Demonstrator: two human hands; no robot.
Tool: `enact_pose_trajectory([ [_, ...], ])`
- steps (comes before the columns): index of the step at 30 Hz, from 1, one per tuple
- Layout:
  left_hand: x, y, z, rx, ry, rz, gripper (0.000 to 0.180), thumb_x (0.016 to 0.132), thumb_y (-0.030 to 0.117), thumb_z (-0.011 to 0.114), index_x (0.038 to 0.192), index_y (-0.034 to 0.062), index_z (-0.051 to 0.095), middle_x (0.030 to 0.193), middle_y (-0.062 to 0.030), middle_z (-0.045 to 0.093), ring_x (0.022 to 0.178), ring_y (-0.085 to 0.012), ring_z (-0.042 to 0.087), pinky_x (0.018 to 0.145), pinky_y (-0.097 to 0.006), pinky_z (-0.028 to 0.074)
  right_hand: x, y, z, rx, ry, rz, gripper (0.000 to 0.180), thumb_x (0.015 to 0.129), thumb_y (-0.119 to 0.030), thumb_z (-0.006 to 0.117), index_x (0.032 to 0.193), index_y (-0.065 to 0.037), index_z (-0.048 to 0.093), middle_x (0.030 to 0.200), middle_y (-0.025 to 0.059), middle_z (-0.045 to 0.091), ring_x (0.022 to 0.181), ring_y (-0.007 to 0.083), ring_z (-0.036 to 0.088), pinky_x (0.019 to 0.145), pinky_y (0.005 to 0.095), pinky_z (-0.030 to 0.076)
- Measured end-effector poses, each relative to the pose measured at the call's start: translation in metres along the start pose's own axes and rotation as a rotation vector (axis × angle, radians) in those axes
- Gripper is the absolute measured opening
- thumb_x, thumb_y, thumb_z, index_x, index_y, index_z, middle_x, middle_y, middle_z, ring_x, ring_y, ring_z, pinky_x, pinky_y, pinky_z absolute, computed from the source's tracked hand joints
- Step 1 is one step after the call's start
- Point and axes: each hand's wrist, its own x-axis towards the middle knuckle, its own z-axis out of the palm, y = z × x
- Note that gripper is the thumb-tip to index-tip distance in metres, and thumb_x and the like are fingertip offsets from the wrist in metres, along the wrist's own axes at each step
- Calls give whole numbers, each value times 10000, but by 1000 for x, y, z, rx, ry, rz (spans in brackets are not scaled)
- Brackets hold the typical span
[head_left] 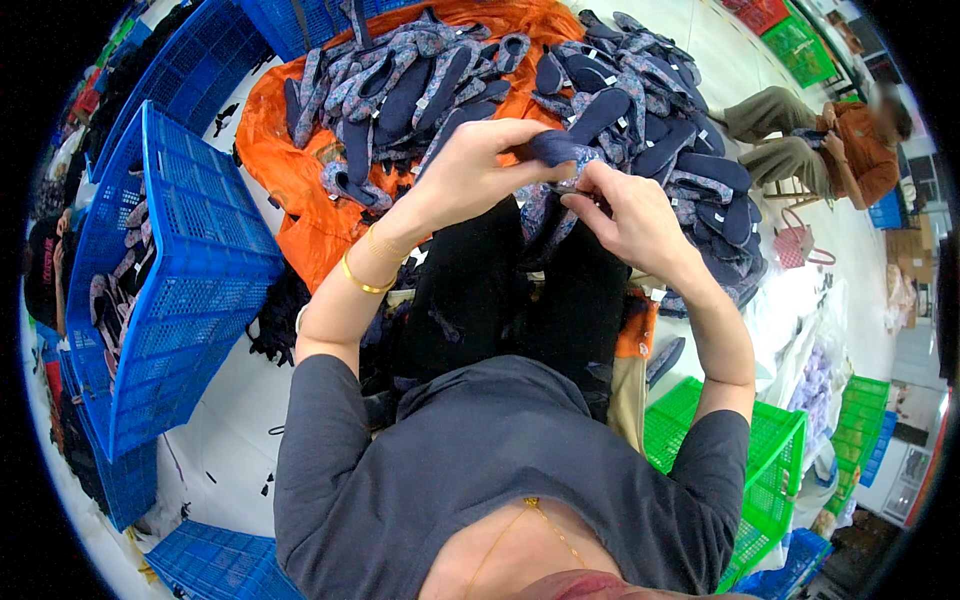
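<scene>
My left hand (475, 172) is raised over my lap, its fingers and thumb closed around a navy slipper (554, 148) with a patterned edge. At the slipper's near right edge, the thumb and fingers of my right hand (640, 218) are pinched together on it. Part of the slipper is hidden by both hands. Beyond them, a large heap of navy floral slippers (600, 112) spreads over an orange sheet (275, 150). More patterned slipper fabric (540, 225) shows below my hands, between my knees.
A tilted blue crate (205, 260) with slippers inside stands at my left. A green crate (735, 440) is by my right elbow. Dark scraps (275, 320) lie on the floor. Further right, a person in brown (860, 150) sits near a pink checked bag (795, 245).
</scene>
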Motion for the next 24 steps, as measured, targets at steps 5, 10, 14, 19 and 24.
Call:
enact_pose_trajectory([
  [5, -59, -22, 4, 127, -673, 215, 533, 785, 269, 771, 1223, 24, 590, 1248, -138, 585, 1123, -250, 582, 945, -354, 473, 0, 33, -16, 388, 286, 127, 322, 875, -217, 691, 1067, 10, 567, 799, 38, 571, 675, 76, 549, 574, 233, 446],
  [10, -85, -43, 74, -656, -183, -502, 553, 948, 219, 607, 1394, -29, 395, 1422, -149, 438, 1279, -215, 452, 1078, -355, 370, 2, 48, 26, 244, 199, 149, 555, 790, -348, 762, 1157, 25, 581, 1055, 113, 633, 764, 174, 599, 684, 307, 489],
  [14, -96, -47, 118, -815, 51, -456, 559, 980, 239, 546, 1423, -23, 327, 1442, -130, 399, 1321, -202, 391, 1101, -367, 330, -15, 32, 32, 401, 252, 259, 382, 778, -244, 777, 1012, 11, 616, 824, 52, 583, 691, 126, 529, 632, 289, 455],
  [19, -77, -34, 116, -1291, 172, -260, 536, 982, 384, 504, 1379, 52, 365, 1315, -75, 515, 1181, -184, 526, 981, -389, 448, -74, 14, 54, 336, 605, -155, 409, 667, 2, 790, 1002, -38, 558, 997, 95, 552, 907, 230, 551, 805, 329, 454],
  [24, -51, -35, 109, -1273, 211, -448, 465, 966, 240, 563, 1376, 88, 403, 1243, -49, 566, 1092, -143, 567, 922, -331, 464, -110, 18, 107, 156, 611, -163, 401, 655, -15, 801, 986, -81, 584, 990, 95, 535, 909, 274, 573, 763, 357, 490],
])
